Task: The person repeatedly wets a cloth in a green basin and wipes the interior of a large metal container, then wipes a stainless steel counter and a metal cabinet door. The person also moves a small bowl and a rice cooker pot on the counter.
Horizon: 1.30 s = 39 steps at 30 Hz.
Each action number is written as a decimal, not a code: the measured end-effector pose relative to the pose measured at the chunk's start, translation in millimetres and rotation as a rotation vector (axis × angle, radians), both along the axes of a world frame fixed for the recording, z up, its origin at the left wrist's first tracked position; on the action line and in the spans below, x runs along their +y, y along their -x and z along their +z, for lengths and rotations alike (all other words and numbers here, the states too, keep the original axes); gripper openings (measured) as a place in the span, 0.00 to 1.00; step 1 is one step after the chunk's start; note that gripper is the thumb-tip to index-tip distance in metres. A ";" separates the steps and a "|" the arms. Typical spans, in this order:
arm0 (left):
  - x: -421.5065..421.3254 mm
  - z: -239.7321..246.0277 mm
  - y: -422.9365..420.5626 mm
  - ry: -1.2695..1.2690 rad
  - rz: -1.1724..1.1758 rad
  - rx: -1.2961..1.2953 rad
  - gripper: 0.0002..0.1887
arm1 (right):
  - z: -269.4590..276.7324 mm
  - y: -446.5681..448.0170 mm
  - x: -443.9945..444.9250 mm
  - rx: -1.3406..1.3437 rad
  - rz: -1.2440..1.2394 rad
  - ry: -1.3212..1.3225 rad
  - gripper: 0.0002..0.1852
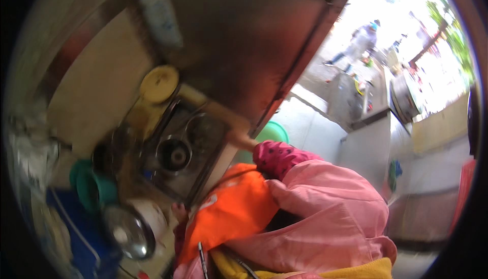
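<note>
My right hand (240,133), in a pink sleeve, lies on the counter edge beside a gas stove (206,138); it is blurred and its fingers are hard to read. My left hand (179,213) is at the stove's near corner, partly hidden by an orange apron (236,206). Between the hands is the stove's round burner (174,155). A yellow round lid or dish (159,83) sits past the stove's far side.
Teal plastic containers (93,187) and a pot with a shiny metal lid (129,231) stand at the left. A green basin (272,132) is below the counter. Outside, a person (362,42) bends near a low wall.
</note>
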<state>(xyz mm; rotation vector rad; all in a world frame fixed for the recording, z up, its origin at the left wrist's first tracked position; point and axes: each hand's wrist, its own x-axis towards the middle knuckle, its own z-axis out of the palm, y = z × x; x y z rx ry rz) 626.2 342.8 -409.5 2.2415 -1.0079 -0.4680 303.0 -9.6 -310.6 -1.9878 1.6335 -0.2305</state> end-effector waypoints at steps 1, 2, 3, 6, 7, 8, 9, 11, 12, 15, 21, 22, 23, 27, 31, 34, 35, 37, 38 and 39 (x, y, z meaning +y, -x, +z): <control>1.2 17.5 6.1 0.050 0.010 0.023 0.09 | -3.8 0.0 -0.5 -0.056 0.022 -0.001 0.09; 2.5 35.2 13.4 0.082 -0.022 -0.089 0.08 | -7.8 1.9 -5.0 0.012 0.134 -0.021 0.08; 2.8 50.4 19.2 0.087 0.024 0.022 0.07 | -13.0 4.4 -6.4 -0.118 0.149 -0.061 0.09; 4.4 82.3 33.6 0.079 0.183 0.299 0.06 | -24.4 8.3 -19.4 0.096 0.210 -0.012 0.11; 8.0 89.0 37.2 0.037 0.261 0.377 0.06 | -22.9 12.1 -22.6 0.047 0.136 -0.160 0.11; 7.1 91.6 39.1 0.040 0.308 0.435 0.06 | -20.6 7.9 -25.6 -0.009 0.121 -0.201 0.10; 8.3 93.9 40.6 0.045 0.350 0.496 0.06 | -13.0 8.5 -28.5 0.023 0.178 -0.096 0.11; 11.5 92.2 44.4 0.049 0.381 0.517 0.07 | 8.0 0.4 -34.8 0.005 0.190 0.077 0.12; 13.5 90.6 46.1 0.016 0.409 0.560 0.07 | 21.4 -4.6 -38.6 -0.071 0.204 0.209 0.12; 15.6 87.6 49.1 -0.019 0.444 0.550 0.07 | 62.9 -29.8 -61.2 -0.094 0.331 0.335 0.11; 13.0 87.0 56.1 -0.076 0.557 0.518 0.10 | 84.9 -104.1 -108.5 -0.248 0.628 0.283 0.14; 14.2 87.5 58.2 -0.058 0.543 0.492 0.10 | 83.5 -115.3 -111.8 -0.194 0.640 0.176 0.14; 15.3 88.1 60.2 -0.045 0.543 0.500 0.11 | 81.7 -126.4 -114.2 -0.224 0.642 0.125 0.13; 25.6 97.7 69.7 -0.087 0.538 0.473 0.18 | 77.6 -157.3 -120.8 -0.119 0.900 0.202 0.12; 38.7 112.5 89.3 -0.078 0.618 0.567 0.20 | 61.6 -181.2 -131.7 0.062 0.995 0.038 0.13; 51.4 121.8 112.2 -0.029 0.757 0.600 0.18 | 43.1 -201.9 -136.6 0.016 1.042 -0.092 0.14; 55.7 123.7 117.8 -0.017 0.786 0.614 0.18 | 40.0 -210.8 -136.3 -0.058 1.066 -0.104 0.14; 64.6 127.1 129.9 -0.010 0.849 0.640 0.18 | 42.6 -228.4 -127.9 -0.048 1.086 -0.142 0.15; 67.7 127.8 133.4 -0.010 0.872 0.637 0.18 | 49.6 -238.3 -120.1 -0.051 1.151 0.033 0.15; 69.3 129.1 135.7 0.004 0.901 0.675 0.17 | 60.9 -248.9 -110.3 -0.016 1.194 0.181 0.16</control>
